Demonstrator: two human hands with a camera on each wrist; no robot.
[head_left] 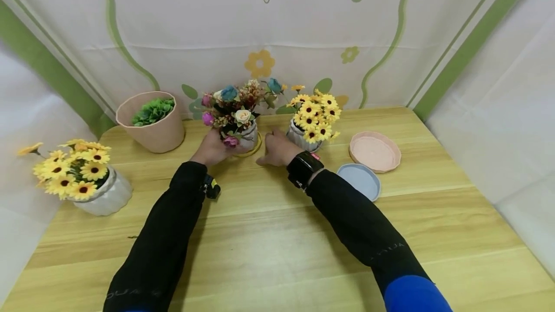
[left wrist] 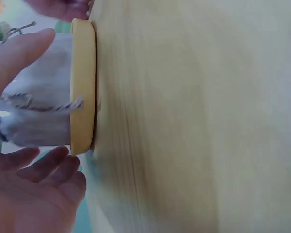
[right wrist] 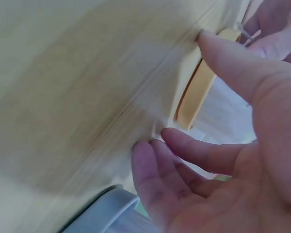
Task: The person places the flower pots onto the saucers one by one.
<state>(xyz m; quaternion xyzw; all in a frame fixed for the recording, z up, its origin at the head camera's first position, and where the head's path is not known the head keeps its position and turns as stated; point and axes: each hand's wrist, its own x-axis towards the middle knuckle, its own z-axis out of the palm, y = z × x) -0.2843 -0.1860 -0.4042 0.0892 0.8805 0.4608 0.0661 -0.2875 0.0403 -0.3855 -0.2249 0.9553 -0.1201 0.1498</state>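
A grey-white flowerpot [left wrist: 43,87] with a twine bow holds mixed artificial flowers [head_left: 236,105]. It sits in a yellow saucer [left wrist: 82,87] on the table. My left hand [head_left: 212,148] is around the pot's left side, thumb [left wrist: 22,53] across its front and curled fingers [left wrist: 53,165] at its lower side. To the right of the saucer is my right hand [head_left: 277,149], with thumb and fingers spread apart and nothing between them. In the right wrist view its fingertips [right wrist: 170,133] come close to the saucer's edge.
Just beyond my right hand stands a ribbed pot with yellow daisies [head_left: 314,117]. A pink saucer [head_left: 375,150] and a blue saucer [head_left: 360,181] lie at the right. Toward the left are a pink planter [head_left: 160,131] and another daisy pot [head_left: 106,196]. A printed curtain [head_left: 303,23] hangs behind.
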